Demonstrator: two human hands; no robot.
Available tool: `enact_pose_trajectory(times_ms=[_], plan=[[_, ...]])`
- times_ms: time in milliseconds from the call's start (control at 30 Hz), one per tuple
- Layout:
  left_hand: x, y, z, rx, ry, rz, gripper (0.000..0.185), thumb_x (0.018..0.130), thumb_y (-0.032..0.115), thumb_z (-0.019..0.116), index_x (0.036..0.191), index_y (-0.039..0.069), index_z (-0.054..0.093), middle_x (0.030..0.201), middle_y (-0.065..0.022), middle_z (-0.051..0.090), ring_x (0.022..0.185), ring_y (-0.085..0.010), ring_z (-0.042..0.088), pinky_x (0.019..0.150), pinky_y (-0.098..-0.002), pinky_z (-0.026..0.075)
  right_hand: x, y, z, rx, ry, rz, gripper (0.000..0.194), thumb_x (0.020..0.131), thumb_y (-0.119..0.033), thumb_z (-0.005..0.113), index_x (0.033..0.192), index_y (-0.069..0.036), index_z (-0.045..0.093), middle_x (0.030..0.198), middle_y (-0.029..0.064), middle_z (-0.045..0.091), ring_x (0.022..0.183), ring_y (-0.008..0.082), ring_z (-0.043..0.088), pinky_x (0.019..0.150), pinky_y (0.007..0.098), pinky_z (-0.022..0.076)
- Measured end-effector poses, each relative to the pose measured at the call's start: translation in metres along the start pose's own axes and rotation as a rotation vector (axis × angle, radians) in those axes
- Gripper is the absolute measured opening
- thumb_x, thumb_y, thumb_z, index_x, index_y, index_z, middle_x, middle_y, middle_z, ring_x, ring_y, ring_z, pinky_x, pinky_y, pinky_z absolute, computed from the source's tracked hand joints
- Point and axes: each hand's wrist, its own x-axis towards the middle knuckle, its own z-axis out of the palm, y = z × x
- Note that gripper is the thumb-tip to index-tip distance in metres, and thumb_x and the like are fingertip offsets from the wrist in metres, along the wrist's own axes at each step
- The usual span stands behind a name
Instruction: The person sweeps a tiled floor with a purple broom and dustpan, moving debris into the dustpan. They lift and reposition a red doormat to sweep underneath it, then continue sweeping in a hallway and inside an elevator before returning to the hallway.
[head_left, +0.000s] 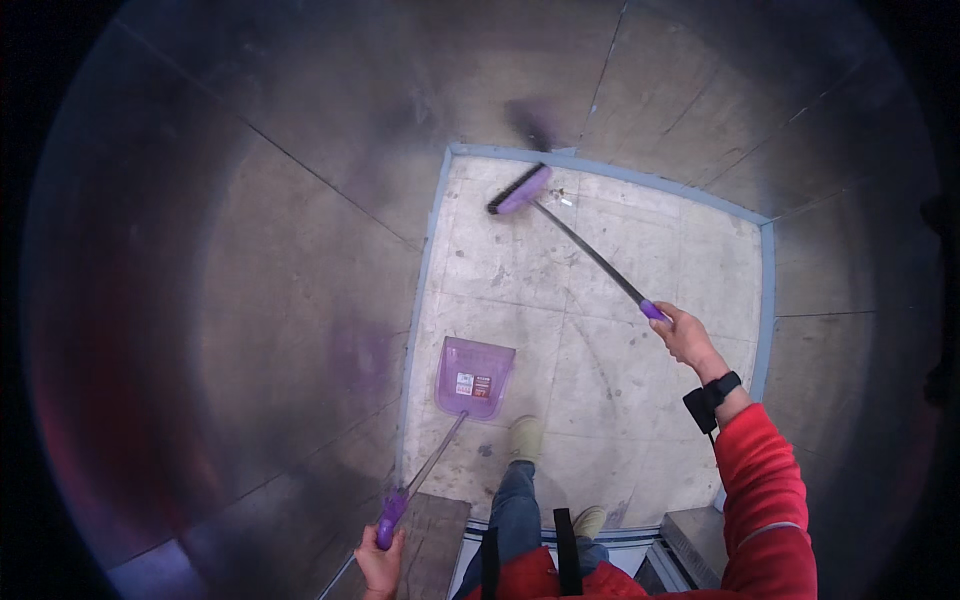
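My right hand (685, 335) grips the purple end of a broom handle (592, 255), with my arm stretched forward. The purple broom head (521, 189) with dark bristles lies at the far side of the floor, close to the skirting. Just right of it are bits of brown debris (556, 193) and a small white scrap (566, 202). Down at the lower left, my left hand (381, 559) holds the purple grip of a long-handled dustpan (457, 352). The translucent purple pan bears a label and rests on the floor near the left wall, its wide edge facing away from me.
Brownish-grey, reflective wall panels (315, 262) enclose the pale, stained floor (622, 300) on several sides. Blue-grey skirting (660, 184) runs along their base. My forward shoe (527, 439) stands just right of the dustpan. Behind it, a metal door track (630, 534) crosses the floor's near edge.
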Motion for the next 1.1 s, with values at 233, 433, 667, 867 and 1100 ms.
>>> enact_pose_trajectory(times_ms=[233,433,667,867,1100], plan=[[-0.014,0.007,0.005,0.186,-0.058,0.051,0.027,0.081,0.027,0.071,0.091,0.004,0.058,0.068,-0.0172,0.058,0.058,-0.0278,0.051,0.060,-0.0390,0.047,0.112,-0.097,0.029,-0.262,-0.023,-0.129,0.032,0.086,-0.026,0.053,0.117,-0.018,0.059,0.096,0.0158,0.066,0.093,0.0331,0.063,0.078,0.0449,0.0497],[-0.001,0.037,0.003,0.152,-0.033,0.070,0.026,0.082,0.025,0.071,0.090,0.004,0.058,0.066,-0.0176,0.054,0.057,-0.0268,0.043,0.058,-0.0363,0.046,0.170,-0.041,0.019,-0.259,0.000,-0.017,0.031,0.085,-0.027,0.049,0.111,-0.019,0.063,0.100,0.0124,0.067,0.098,0.0314,0.062,0.083,0.0432,0.0490],[0.009,0.048,-0.001,0.105,-0.045,0.154,0.026,0.082,0.025,0.071,0.088,0.003,0.059,0.064,-0.0166,0.050,0.056,-0.0264,0.043,0.058,-0.0387,0.045,0.060,0.095,-0.016,-0.179,-0.017,0.247,0.035,0.087,-0.035,0.048,0.114,-0.018,0.062,0.105,0.0159,0.065,0.104,0.0338,0.059,0.086,0.0442,0.0466],[0.010,0.059,0.009,-0.108,-0.038,-0.017,0.023,0.076,0.007,0.071,0.071,0.004,0.049,0.060,0.0039,0.048,0.054,-0.0045,0.042,0.048,-0.0250,0.039,-0.096,0.195,-0.036,0.331,-0.093,0.617,0.033,0.088,-0.021,0.050,0.118,-0.011,0.058,0.058,0.0022,0.046,0.039,0.0121,0.044,0.036,0.0304,0.0335],[0.018,0.025,0.019,-0.076,-0.112,0.027,0.016,0.081,0.004,0.066,0.076,0.006,0.051,0.061,0.0023,0.051,0.053,-0.0065,0.047,0.049,-0.0254,0.042,-0.376,0.298,-0.036,-0.019,-0.128,0.845,0.039,0.087,-0.029,0.055,0.122,-0.013,0.058,0.073,0.0130,0.064,0.061,0.0214,0.062,0.055,0.0370,0.0494]])
